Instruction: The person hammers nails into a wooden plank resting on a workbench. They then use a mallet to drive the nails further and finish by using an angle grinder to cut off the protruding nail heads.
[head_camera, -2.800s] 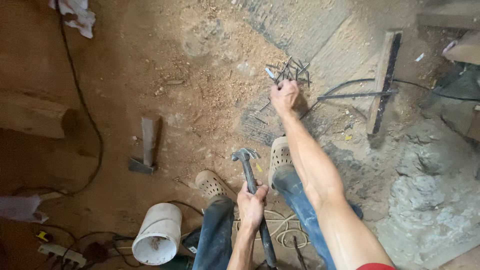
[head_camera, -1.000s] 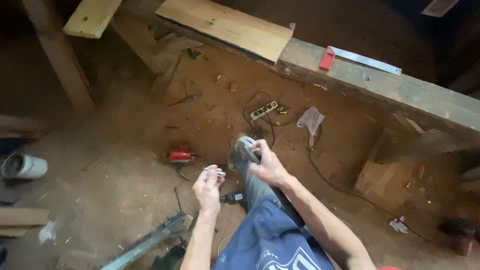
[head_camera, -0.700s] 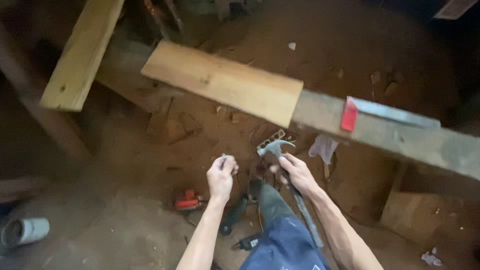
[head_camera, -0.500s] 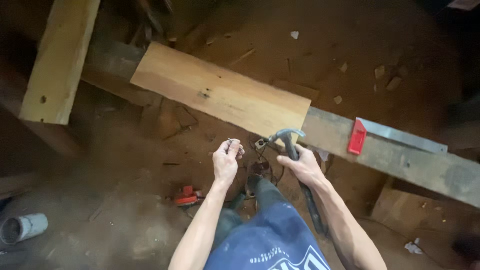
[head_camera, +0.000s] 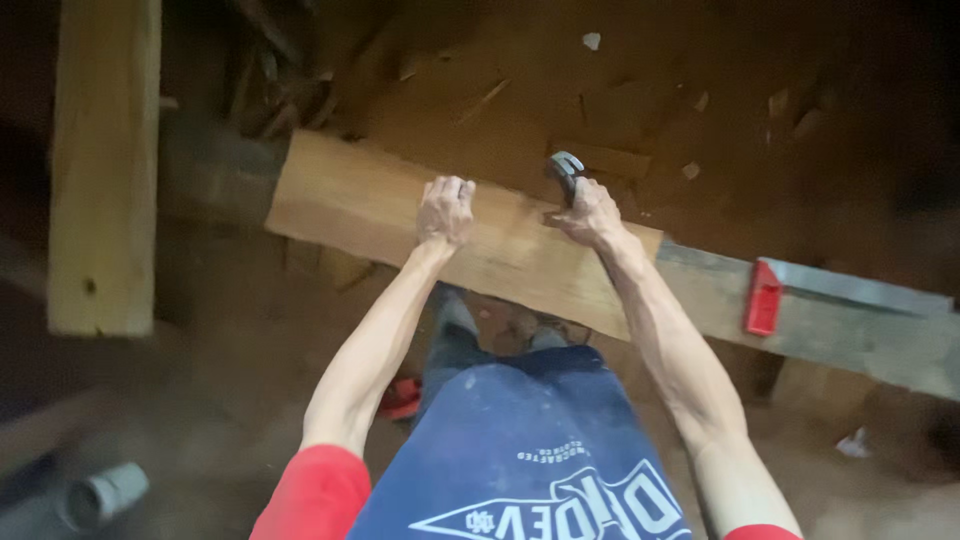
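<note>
My left hand (head_camera: 446, 207) was curled into a loose fist over the far edge of the pale wooden plank (head_camera: 350, 205); whether anything was pinched inside it I could not tell. My right hand (head_camera: 590, 212) was clenched around a claw hammer (head_camera: 566, 170) just below its steel head, which stuck up past my knuckles above the plank's far side. The plank lay across a grey beam (head_camera: 860, 335), where a red-handled try square (head_camera: 790, 290) rested to my right.

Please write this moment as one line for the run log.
left hand: closed, on wooden board | right hand: grips hammer above board | red-handled square: on beam, right
</note>
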